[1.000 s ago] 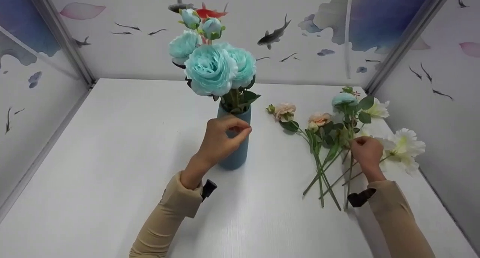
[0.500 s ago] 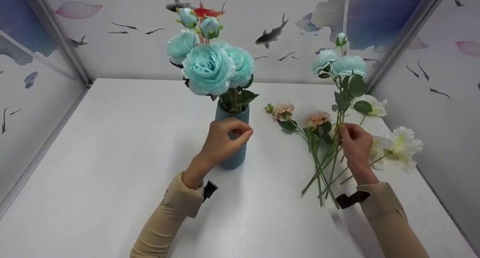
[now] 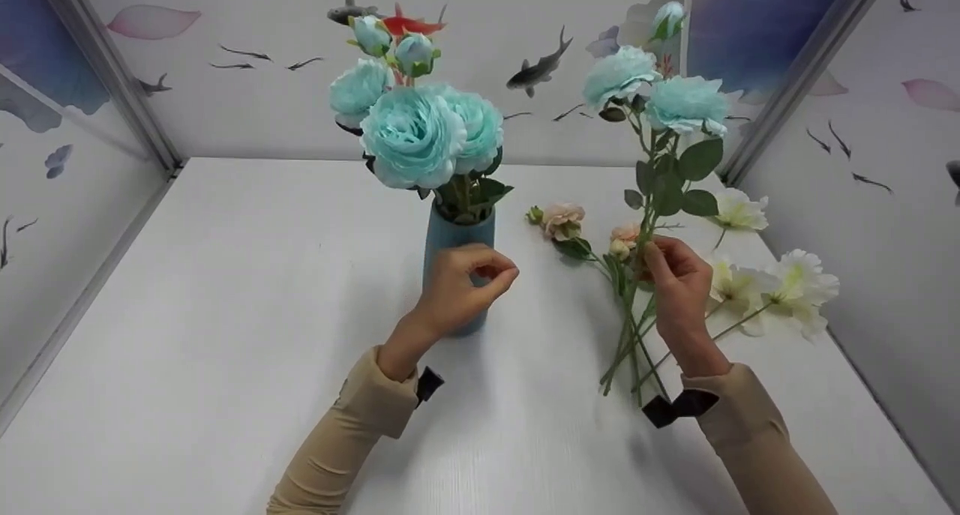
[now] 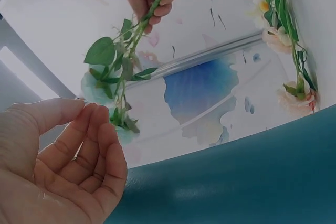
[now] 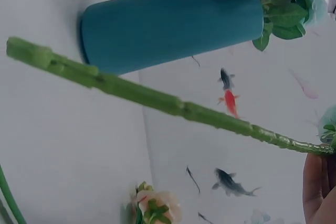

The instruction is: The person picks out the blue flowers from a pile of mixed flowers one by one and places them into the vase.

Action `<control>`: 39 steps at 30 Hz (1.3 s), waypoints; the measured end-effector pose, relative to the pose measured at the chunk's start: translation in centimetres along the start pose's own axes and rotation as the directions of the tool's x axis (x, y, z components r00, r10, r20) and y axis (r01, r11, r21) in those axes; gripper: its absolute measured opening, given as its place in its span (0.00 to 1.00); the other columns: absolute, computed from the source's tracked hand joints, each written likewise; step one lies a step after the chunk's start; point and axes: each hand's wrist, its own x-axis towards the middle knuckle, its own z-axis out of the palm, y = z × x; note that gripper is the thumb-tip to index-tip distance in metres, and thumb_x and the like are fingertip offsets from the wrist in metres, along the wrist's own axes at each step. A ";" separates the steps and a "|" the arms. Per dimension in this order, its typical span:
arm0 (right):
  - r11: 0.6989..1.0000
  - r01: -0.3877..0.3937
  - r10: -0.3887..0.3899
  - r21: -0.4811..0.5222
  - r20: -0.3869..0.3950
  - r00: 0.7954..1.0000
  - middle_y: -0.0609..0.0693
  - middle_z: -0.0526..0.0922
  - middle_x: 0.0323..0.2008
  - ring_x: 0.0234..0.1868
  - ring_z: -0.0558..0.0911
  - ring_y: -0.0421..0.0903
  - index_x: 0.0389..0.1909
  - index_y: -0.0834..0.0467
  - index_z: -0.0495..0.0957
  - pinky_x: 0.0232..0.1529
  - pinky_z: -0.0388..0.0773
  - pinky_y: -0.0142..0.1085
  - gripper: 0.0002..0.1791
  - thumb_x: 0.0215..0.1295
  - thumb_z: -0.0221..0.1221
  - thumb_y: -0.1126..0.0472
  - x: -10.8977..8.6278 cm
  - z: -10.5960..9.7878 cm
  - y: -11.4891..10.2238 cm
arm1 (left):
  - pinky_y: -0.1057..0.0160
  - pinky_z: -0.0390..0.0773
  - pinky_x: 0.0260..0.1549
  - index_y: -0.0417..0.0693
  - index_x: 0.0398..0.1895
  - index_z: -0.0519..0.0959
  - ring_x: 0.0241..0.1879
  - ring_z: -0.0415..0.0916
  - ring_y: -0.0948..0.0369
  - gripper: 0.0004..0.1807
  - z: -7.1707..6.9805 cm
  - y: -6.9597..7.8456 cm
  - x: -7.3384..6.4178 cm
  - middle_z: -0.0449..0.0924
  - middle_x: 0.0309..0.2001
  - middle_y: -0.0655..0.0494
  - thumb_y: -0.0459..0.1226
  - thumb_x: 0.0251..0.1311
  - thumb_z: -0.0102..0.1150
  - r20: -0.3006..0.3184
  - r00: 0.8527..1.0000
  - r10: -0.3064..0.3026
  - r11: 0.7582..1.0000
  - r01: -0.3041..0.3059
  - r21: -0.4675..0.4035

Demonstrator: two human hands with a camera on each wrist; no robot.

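My right hand (image 3: 681, 279) pinches the green stem (image 5: 178, 107) of a flower spray with blue-green blooms (image 3: 686, 104), held upright, its blooms high in front of the back wall. In the right wrist view the stem's cut end points toward the vase. My left hand (image 3: 466, 286) overlaps the front of the blue vase (image 5: 173, 30) in the head view. Its fingers are curled with the thumb tip against the fingertips (image 4: 97, 109), and nothing is between them. Blue-green flowers (image 3: 414, 136) with buds stand in the vase.
Peach flowers (image 3: 562, 220) with crossed green stems lie on the white table (image 3: 247, 335), just left of my right hand. White lilies (image 3: 804, 294) lie farther right. Printed walls enclose the table at the back and sides.
My right hand has lifted the blue-green flower spray from among the lying flowers and brought it up and left. My left hand has shifted slightly right and down, holding nothing.
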 end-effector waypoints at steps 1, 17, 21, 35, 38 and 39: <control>1.000 0.011 -0.012 0.026 0.008 1.000 0.48 0.79 0.22 0.23 0.76 0.39 0.31 0.63 0.81 0.24 0.75 0.27 0.08 0.64 0.54 0.71 -0.2 0.3 -0.2 | 0.65 0.77 0.29 0.37 0.28 0.83 0.27 0.77 0.59 0.03 0.2 0.0 0.0 0.82 0.27 0.50 0.28 0.55 0.61 0.001 1.000 0.004 1.000 -0.004 -0.004; 0.983 0.116 -0.122 0.139 0.036 0.992 0.49 0.80 0.25 0.25 0.77 0.40 0.32 0.64 0.80 0.27 0.74 0.29 0.06 0.64 0.54 0.72 -2.4 3.8 -2.9 | 0.63 0.79 0.32 0.37 0.33 0.84 0.29 0.79 0.58 0.04 3.6 0.7 0.2 0.83 0.31 0.48 0.29 0.57 0.60 0.064 0.998 0.025 0.991 -0.016 -0.134; 0.985 0.129 -0.137 0.119 0.061 0.989 0.50 0.78 0.26 0.25 0.77 0.41 0.33 0.65 0.79 0.28 0.75 0.29 0.07 0.65 0.52 0.72 -2.9 4.3 -3.1 | 0.66 0.78 0.32 0.36 0.34 0.83 0.30 0.79 0.57 0.05 4.4 0.9 0.3 0.83 0.32 0.48 0.30 0.57 0.60 0.072 0.997 -0.015 0.987 0.027 -0.160; 0.968 0.183 -0.207 0.172 0.135 0.969 0.49 0.77 0.26 0.27 0.78 0.41 0.32 0.68 0.76 0.31 0.77 0.31 0.07 0.66 0.49 0.74 -3.6 5.3 -3.0 | 0.68 0.79 0.31 0.38 0.35 0.84 0.29 0.78 0.67 0.06 5.8 1.5 0.1 0.84 0.31 0.49 0.32 0.56 0.63 0.216 0.961 -0.172 0.939 0.226 -0.258; 0.969 0.191 -0.214 0.157 0.145 0.966 0.49 0.78 0.26 0.27 0.79 0.42 0.32 0.69 0.75 0.32 0.77 0.31 0.07 0.66 0.49 0.74 -3.7 5.4 -2.9 | 0.67 0.79 0.30 0.36 0.34 0.84 0.27 0.78 0.68 0.06 6.0 1.5 0.0 0.84 0.30 0.49 0.31 0.55 0.63 0.227 0.957 -0.183 0.928 0.244 -0.282; 0.968 0.194 -0.218 0.156 0.149 0.965 0.49 0.78 0.25 0.27 0.79 0.42 0.32 0.70 0.75 0.32 0.77 0.31 0.07 0.66 0.49 0.74 -3.7 5.4 -2.9 | 0.67 0.79 0.30 0.36 0.34 0.84 0.27 0.78 0.68 0.06 6.0 1.5 0.0 0.84 0.30 0.49 0.31 0.55 0.62 0.230 0.954 -0.191 0.923 0.254 -0.289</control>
